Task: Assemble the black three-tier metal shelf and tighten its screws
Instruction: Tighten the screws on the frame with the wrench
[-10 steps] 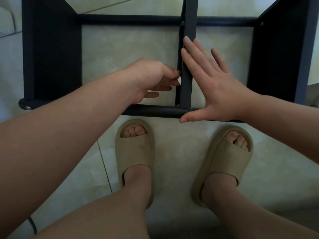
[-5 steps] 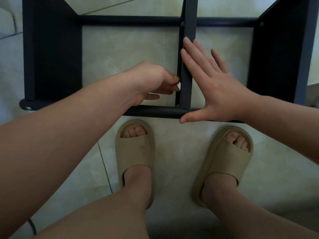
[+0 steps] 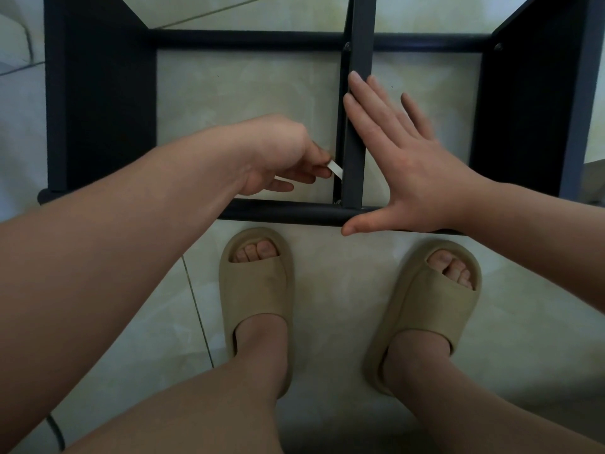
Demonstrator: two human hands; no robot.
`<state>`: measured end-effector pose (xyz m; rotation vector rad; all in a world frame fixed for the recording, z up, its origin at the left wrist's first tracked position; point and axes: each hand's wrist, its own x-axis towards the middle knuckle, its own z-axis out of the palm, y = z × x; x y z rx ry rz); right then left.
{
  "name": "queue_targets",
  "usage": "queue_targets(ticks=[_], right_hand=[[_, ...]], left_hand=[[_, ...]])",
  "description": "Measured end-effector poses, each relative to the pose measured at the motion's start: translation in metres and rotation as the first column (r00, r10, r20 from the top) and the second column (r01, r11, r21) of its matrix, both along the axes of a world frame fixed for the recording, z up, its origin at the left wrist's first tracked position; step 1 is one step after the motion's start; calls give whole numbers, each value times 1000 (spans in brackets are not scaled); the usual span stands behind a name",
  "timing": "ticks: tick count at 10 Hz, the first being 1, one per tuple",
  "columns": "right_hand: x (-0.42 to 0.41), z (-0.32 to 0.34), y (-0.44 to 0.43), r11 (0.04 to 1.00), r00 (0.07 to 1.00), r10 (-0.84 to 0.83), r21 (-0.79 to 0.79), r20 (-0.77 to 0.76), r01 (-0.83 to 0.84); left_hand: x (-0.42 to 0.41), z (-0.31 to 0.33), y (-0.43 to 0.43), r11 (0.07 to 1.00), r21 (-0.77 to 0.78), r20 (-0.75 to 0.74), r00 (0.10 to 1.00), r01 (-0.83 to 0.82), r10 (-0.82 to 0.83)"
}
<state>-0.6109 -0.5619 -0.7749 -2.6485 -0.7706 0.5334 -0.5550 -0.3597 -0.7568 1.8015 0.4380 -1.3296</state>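
Head view: left hand (image 3: 278, 155) pinches a pale tool (image 3: 335, 168) by the bar (image 3: 359, 57), right hand (image 3: 402, 165) flat against it; so thin a pinch could slip off the screw (image 3: 337, 202).

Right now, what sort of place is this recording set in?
Probably a room in a home: a pale tiled floor, the person's bare feet in tan slippers, and a black shelf frame being put together on the floor, the left hand pinching a small pale tool.

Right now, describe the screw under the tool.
On the black shelf frame, follow the centre bar the right hand touches to its near end. The screw sits on the bar's left, below the left hand's pale tool; other screws sit on the far rail.
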Motion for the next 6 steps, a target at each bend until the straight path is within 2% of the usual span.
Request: queue_targets(ticks=[3,6], right_hand=[[0,-1,0,1000,1000,4,-5,6,-4],[0,-1,0,1000,1000,4,-5,2,-4]], left_hand=[[0,-5,9,998,-7,15,998,65,-65],[-2,-5,16,980,-16,63,979,198,-196]])
